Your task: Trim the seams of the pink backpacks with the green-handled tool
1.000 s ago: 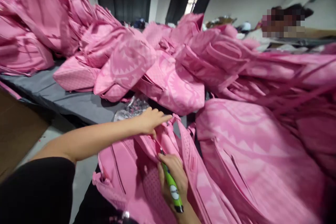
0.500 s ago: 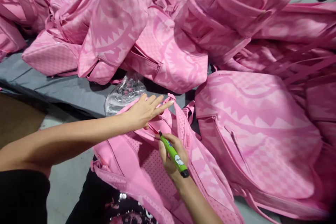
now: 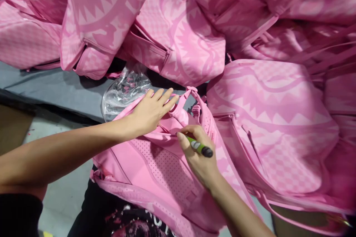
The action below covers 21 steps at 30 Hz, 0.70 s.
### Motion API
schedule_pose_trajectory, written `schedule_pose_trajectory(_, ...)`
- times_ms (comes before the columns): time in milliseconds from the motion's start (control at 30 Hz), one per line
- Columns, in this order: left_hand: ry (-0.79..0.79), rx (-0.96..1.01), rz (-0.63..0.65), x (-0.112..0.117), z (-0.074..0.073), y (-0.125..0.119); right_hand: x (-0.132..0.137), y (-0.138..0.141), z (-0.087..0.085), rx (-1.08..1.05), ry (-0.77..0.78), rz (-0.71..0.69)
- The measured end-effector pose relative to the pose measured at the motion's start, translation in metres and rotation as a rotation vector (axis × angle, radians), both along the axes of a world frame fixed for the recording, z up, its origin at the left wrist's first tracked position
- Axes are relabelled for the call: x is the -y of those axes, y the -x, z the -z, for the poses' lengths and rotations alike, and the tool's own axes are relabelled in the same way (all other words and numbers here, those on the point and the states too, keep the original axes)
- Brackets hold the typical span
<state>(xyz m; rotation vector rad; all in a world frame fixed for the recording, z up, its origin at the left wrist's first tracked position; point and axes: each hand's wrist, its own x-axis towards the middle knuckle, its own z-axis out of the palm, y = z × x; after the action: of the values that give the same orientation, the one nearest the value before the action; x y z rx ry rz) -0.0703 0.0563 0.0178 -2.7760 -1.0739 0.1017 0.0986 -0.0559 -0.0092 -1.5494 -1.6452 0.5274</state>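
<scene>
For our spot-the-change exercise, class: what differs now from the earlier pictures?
The right hand has shifted right, away from the left hand. The green marker it holds has swung, its black rear end now pointing more to the right. The view has tipped downward. Nothing was picked up or let go. The left hand stays spread on the pink backpack; clear plastic still lies just beyond.
</scene>
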Motion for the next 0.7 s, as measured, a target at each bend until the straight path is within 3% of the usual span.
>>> schedule_pose_trajectory(67, -0.001, 0.020, 0.002, -0.001, 0.003, 0.000, -0.012, 0.003, -0.005, -0.050, -0.040, -0.004)
schedule_pose_trajectory(167, -0.015, 0.034, 0.008, -0.002, 0.006, 0.001, -0.023, 0.003, -0.006, -0.096, -0.061, -0.197)
schedule_pose_trajectory(267, -0.029, 0.037, -0.005, -0.003, 0.008, 0.000, -0.026, -0.005, -0.008, 0.010, 0.044, -0.384)
schedule_pose_trajectory(433, 0.003, 0.028, -0.058, -0.001, 0.007, -0.002, -0.032, -0.018, -0.020, 0.136, 0.196, -0.496)
schedule_pose_trajectory(533, 0.007, 0.030, -0.068, -0.001, 0.007, -0.003, -0.031, -0.012, -0.020, 0.181, 0.193, -0.505)
schedule_pose_trajectory(700, 0.030, 0.031, -0.089, -0.001, 0.007, -0.004, -0.018, -0.008, -0.018, 0.411, 0.066, -0.396)
